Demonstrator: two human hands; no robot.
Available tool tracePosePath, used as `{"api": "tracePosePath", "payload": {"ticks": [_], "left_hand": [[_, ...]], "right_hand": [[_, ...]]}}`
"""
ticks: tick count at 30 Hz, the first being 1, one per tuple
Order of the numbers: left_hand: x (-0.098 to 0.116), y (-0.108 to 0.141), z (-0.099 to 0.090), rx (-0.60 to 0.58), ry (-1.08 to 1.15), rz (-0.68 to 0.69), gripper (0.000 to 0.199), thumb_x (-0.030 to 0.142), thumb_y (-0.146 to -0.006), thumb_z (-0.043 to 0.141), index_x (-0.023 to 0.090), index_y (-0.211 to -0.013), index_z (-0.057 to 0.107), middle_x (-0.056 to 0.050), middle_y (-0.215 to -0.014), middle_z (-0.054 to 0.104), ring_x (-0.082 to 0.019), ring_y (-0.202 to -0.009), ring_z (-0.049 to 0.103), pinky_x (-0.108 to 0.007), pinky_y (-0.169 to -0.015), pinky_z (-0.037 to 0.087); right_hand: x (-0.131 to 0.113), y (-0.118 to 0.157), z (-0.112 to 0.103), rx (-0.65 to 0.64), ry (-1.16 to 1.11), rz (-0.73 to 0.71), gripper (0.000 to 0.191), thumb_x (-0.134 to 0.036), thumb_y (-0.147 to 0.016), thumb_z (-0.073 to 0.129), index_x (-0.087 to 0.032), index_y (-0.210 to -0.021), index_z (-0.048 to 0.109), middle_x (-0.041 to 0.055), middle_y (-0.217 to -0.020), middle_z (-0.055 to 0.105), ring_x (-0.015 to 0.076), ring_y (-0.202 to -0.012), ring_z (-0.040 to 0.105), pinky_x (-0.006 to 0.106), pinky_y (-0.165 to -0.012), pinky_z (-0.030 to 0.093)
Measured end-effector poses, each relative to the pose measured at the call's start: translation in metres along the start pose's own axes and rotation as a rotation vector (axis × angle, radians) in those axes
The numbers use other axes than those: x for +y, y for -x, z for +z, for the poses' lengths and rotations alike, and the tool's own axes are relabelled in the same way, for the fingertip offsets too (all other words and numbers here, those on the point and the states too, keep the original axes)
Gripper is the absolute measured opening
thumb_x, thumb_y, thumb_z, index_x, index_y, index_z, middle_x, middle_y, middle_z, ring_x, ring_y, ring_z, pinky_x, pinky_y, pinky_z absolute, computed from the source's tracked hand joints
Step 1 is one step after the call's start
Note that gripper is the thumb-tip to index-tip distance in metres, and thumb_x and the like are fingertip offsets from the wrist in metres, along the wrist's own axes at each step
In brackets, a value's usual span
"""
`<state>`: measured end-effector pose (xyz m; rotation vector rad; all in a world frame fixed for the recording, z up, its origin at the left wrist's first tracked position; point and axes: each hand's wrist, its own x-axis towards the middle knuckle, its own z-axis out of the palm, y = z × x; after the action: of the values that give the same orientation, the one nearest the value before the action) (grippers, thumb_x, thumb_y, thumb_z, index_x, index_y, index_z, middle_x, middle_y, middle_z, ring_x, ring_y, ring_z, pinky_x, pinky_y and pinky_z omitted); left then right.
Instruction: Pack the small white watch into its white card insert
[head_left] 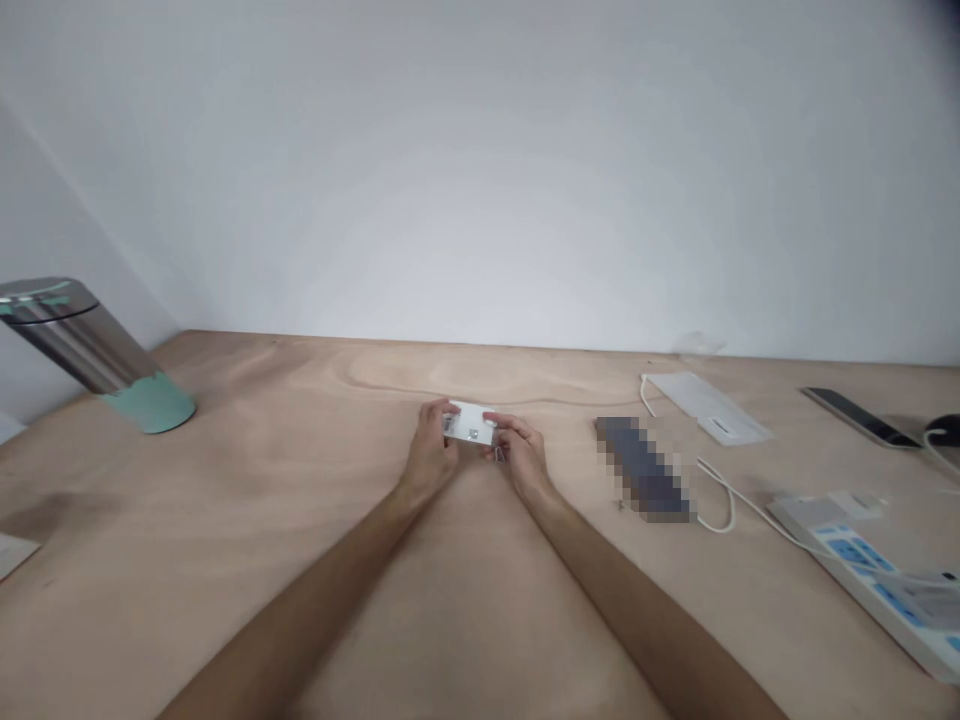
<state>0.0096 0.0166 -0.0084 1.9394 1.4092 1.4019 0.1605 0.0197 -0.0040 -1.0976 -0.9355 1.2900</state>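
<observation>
A small white box with a little dark square mark, perhaps a printed code, is held between my two hands above the wooden table. My left hand grips its left end, fingers closed over the edge. At the opposite end, my right hand pinches the box with its fingertips. Something thin and light, like a loop, shows below the box by the right fingers; I cannot make out what it is.
To the left leans a steel and mint-green tumbler. On the right lie a pixelated dark object, a white cable, a translucent white sleeve, a black phone-like slab and a white-and-blue box. A pale wall rises behind.
</observation>
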Motion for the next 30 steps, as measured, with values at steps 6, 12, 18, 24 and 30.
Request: {"api": "tracePosePath", "payload": {"ticks": [6,12,18,24,30], "left_hand": [[-0.005,-0.004,0.0,0.07,0.195,-0.229,0.039,0.006,-0.07,0.053,0.019,-0.106,0.051,-0.006,-0.107,0.061,-0.018,-0.1,0.059,-0.033,-0.088,0.048],[-0.004,-0.006,0.001,0.165,0.32,-0.309,0.046,0.025,-0.073,0.065,0.019,-0.111,0.04,-0.007,-0.101,0.063,-0.014,-0.078,0.061,-0.029,-0.073,0.05],[-0.007,-0.005,0.0,0.185,0.075,-0.264,0.037,0.036,-0.073,0.066,0.019,-0.101,0.049,-0.007,-0.098,0.062,-0.02,-0.09,0.057,-0.035,-0.08,0.046],[-0.004,-0.005,-0.002,0.11,0.103,-0.257,0.02,0.029,-0.081,0.056,0.018,-0.097,0.055,-0.005,-0.095,0.061,-0.016,-0.077,0.058,-0.03,-0.07,0.049],[-0.003,-0.004,-0.001,0.142,0.071,-0.234,0.033,0.015,-0.075,0.055,0.017,-0.107,0.05,-0.007,-0.11,0.052,-0.011,-0.071,0.056,-0.028,-0.07,0.05]], "right_hand": [[-0.004,0.001,0.0,-0.116,0.184,-0.079,0.043,-0.025,-0.064,0.056,-0.018,-0.105,0.066,0.0003,-0.076,0.063,0.0083,-0.048,0.053,0.021,-0.043,0.044],[-0.001,-0.002,-0.002,-0.029,0.382,-0.208,0.039,-0.044,-0.068,0.064,-0.018,-0.097,0.07,0.0044,-0.087,0.058,0.0102,-0.053,0.05,0.022,-0.038,0.04],[0.002,-0.006,-0.005,-0.028,0.425,-0.223,0.033,-0.047,-0.071,0.063,-0.017,-0.085,0.069,0.0055,-0.091,0.06,0.0084,-0.046,0.049,0.023,-0.038,0.038],[0.002,-0.006,-0.005,-0.005,0.285,-0.122,0.041,-0.044,-0.07,0.064,-0.018,-0.102,0.06,-0.0027,-0.067,0.058,0.0092,-0.038,0.044,0.022,-0.034,0.035],[0.006,-0.007,-0.008,0.059,0.331,-0.208,0.049,-0.042,-0.071,0.064,-0.024,-0.111,0.042,-0.0038,-0.076,0.059,0.0117,-0.049,0.053,0.02,-0.039,0.039]]}}
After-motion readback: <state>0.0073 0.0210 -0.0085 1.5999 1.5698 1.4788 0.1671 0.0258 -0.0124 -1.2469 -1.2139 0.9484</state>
